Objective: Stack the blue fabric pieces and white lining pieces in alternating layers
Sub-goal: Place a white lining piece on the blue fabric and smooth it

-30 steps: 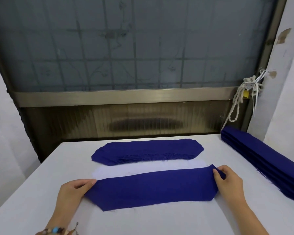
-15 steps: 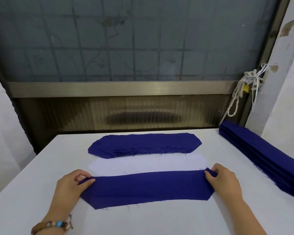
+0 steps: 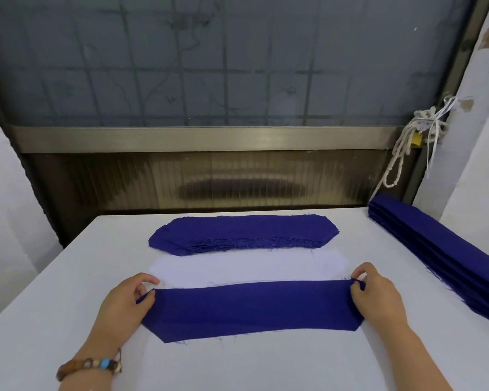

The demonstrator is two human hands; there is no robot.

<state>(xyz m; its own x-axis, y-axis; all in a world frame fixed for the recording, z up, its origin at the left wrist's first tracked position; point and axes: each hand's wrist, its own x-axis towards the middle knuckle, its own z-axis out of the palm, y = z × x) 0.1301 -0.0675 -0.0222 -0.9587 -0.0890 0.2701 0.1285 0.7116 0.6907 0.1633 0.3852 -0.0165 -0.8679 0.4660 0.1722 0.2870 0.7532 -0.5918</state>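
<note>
The left hand [image 3: 127, 303] lies palm down on the table [image 3: 68, 306], thumb and curled fingers pinching the left far corner of a blue fabric piece [image 3: 251, 309], which peels up slightly at the pinch. A beaded bracelet [image 3: 91, 366] circles that wrist. The right hand [image 3: 376, 300] mirrors it, its thumb and fingertips nipping the right far corner, where the cloth bunches. The blue piece stretches flat between the two grips, overlapping the near edge of a white lining piece [image 3: 246, 268] that lies just beyond the fingertips. Farther beyond sits a stack of blue pieces [image 3: 243, 234]; well to the right of the right hand lies a folded blue pile [image 3: 441, 258]. Compared with a second ago, a wider band of lining shows beyond the pinched edge, and both hands sit nearer the person.
</note>
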